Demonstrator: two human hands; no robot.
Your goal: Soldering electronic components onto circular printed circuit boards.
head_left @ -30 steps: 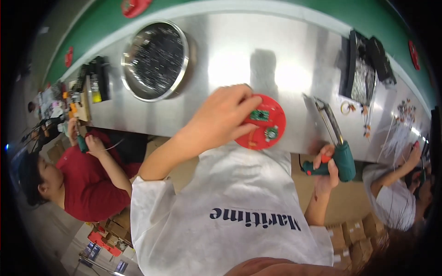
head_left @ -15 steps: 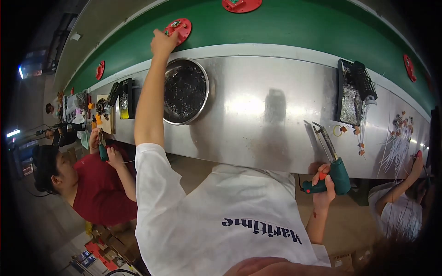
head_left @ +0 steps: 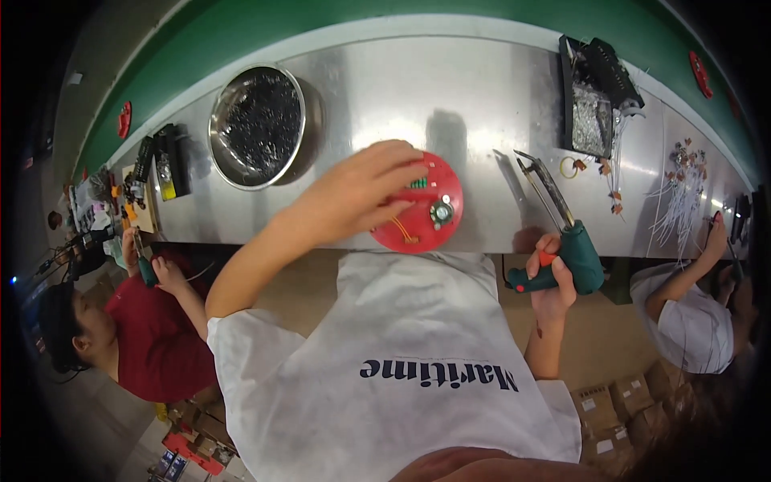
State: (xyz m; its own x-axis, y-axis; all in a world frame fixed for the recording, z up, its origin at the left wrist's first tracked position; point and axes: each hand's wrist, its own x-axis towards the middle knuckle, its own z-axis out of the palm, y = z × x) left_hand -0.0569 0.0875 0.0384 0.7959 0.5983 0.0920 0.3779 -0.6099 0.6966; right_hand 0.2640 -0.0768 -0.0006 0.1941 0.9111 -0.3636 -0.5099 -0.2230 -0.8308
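Observation:
My left hand (head_left: 353,193) is closed on the left part of a round red plastic disc (head_left: 446,178), which lies over the near edge of the metal bench. A small green circuit board, a round silver-topped part and thin yellow wires show on the disc; my fingers cover part of the board. My right hand (head_left: 551,277) grips a green soldering gun (head_left: 581,261) with a red trigger. Its long metal tip points up and away over the bench, to the right of the disc and apart from it.
A steel bowl (head_left: 302,120) of small black pieces stands back left on the bench (head_left: 377,88). At the back right is a black soldering stand (head_left: 572,120), with white wires (head_left: 683,189) beyond. A green belt (head_left: 321,20) runs behind. Co-workers sit at left (head_left: 161,341) and right (head_left: 687,317).
My left hand has brought the red disc from the green belt to the bench's near edge in front of me. The soldering gun stays in my right hand. The view has shifted.

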